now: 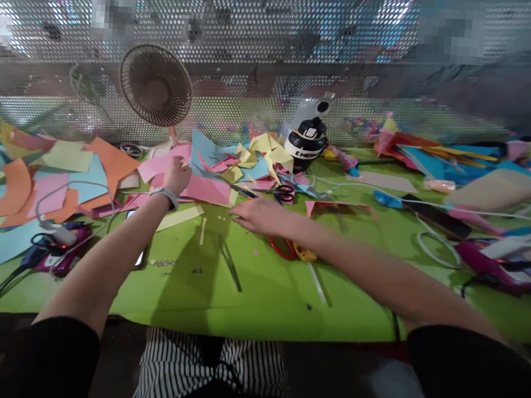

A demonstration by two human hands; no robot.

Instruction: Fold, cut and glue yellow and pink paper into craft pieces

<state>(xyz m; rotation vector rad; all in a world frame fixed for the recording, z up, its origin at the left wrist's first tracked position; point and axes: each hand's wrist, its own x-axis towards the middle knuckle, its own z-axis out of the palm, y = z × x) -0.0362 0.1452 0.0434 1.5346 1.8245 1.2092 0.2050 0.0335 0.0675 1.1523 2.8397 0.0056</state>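
Note:
My left hand [176, 176], with a pale band on the wrist, hovers over or touches the pink paper [206, 190]; its fingers are loosely bent and apart, and nothing shows in them. Toward the middle, my right hand [259, 215] is low over the green table [257, 310], palm down, fingers stretched forward beside small pale paper bits [222, 217]. Black-handled scissors [284, 193] lie just beyond it. Tweezers [230, 266] rest nearer me. Partly under my right forearm are a red handle loop [283, 247] and a yellow-handled tool [306, 253]. Narrow cream paper strips [180, 218] lie between the hands.
Coloured paper sheets [67, 179] cover the left side, with a crumpled pile [259, 156] at the back middle. A fan [157, 88] and a black bottle [306, 146] stand behind. Cables run to purple devices [68, 249] at both sides. A phone [139, 258] lies under my left forearm.

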